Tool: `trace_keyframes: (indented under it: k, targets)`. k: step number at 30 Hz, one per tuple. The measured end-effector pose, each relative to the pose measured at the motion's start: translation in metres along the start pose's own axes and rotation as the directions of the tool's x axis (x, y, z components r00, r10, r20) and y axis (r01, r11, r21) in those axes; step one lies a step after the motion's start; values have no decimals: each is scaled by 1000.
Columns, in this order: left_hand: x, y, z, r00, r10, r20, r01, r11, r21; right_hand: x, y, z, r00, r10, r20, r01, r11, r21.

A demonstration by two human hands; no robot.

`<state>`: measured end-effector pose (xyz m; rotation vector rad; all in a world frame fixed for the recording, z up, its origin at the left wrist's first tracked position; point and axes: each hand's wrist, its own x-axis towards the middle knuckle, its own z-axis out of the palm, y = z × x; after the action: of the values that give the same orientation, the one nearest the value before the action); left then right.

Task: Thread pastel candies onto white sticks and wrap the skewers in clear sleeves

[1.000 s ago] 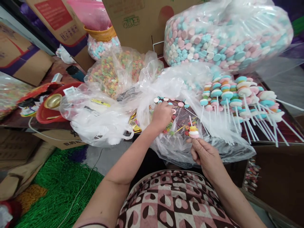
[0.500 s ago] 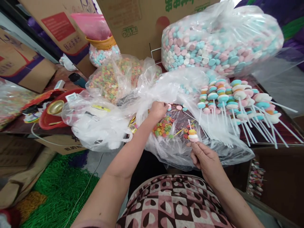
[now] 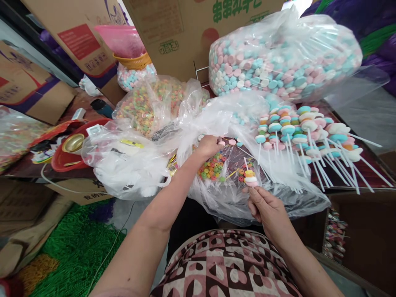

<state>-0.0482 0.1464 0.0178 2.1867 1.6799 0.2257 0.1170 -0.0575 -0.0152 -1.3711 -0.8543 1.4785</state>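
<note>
My right hand (image 3: 266,204) pinches the lower end of a marshmallow skewer (image 3: 251,180), held upright in front of me. Pink, white and orange-yellow pieces are stacked on it, and the bare white stick pokes out at the top. Further forward, my left hand (image 3: 210,147) is closed at the fingertips on a pink marshmallow (image 3: 222,143). Beside it, another pink marshmallow (image 3: 232,142) lies on the plastic sheet. Colourful ring gummies (image 3: 213,167) are heaped below my left hand, with a smaller group of gummies (image 3: 241,175) near the skewer.
Finished marshmallow skewers (image 3: 297,128) are piled at the right. Behind stands a large clear bag of marshmallows (image 3: 278,66); a bag of gummies (image 3: 154,103) is left of it. A white plastic bag (image 3: 130,165) and a red basin (image 3: 62,159) lie at the left. Cardboard boxes (image 3: 182,41) line the back.
My left hand has shifted slightly, and a pink marshmallow now shows at its fingertips. My right hand keeps the skewer in nearly the same place. The view has tilted a little.
</note>
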Motion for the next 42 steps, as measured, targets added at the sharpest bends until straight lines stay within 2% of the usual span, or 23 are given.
trace_keyframes:
  k: [4, 6, 7, 10, 12, 16, 20, 23, 27, 29, 32, 36, 38, 40, 42]
  targets:
    - [-4, 4, 4, 996, 14, -84, -21, 996, -86, 0, 1, -1, 1000, -2, 11, 2, 1000, -8]
    - [-10, 2, 8, 990, -17, -143, -21, 965, -261, -1, 0, -2, 1000, -7, 15, 7, 999, -32]
    - [-15, 2, 11, 985, -28, -169, -40, 922, -385, -2, -2, -3, 1000, -10, 17, 11, 999, -45]
    - [-39, 4, 21, 977, -21, -213, -143, 675, -724, -3, -8, -3, 999, -25, 34, 28, 996, -84]
    - [-57, 9, 26, 980, -23, -197, -157, 513, -844, -4, -12, -2, 998, -36, 61, 44, 991, -129]
    - [-85, 20, 28, 995, -52, -91, -77, 226, -971, -5, -12, -1, 992, -49, 115, 72, 976, -205]
    - [-101, 21, 25, 998, -6, 56, 56, 60, -997, -4, -13, 1, 996, -88, 10, 89, 992, -91]
    - [-112, 23, 26, 996, 55, 64, 62, 37, -997, -1, -22, 4, 994, -99, -51, 99, 995, -12]
    - [-124, 32, 31, 993, 112, 40, 23, 144, -989, 3, -32, 10, 996, -82, -30, 85, 993, 78]
    - [-128, 37, 33, 990, 131, 51, 29, 167, -986, 4, -33, 11, 997, -67, -30, 70, 989, 127]
    - [-133, 43, 37, 991, 109, 83, 71, 107, -992, 5, -32, 11, 997, -42, -65, 52, 984, 172]
    - [-134, 47, 41, 987, 45, 151, 155, -86, -984, 5, -31, 10, 994, -39, -105, 62, 973, 224]
    - [-133, 49, 40, 983, 31, 180, 183, -150, -972, 4, -31, 10, 992, -51, -113, 78, 965, 250]
    - [-133, 50, 40, 980, 46, 192, 197, -139, -971, 4, -31, 10, 993, -53, -106, 79, 963, 259]
    - [-134, 52, 40, 984, 54, 169, 172, -51, -984, 4, -31, 11, 994, -48, -97, 71, 964, 257]
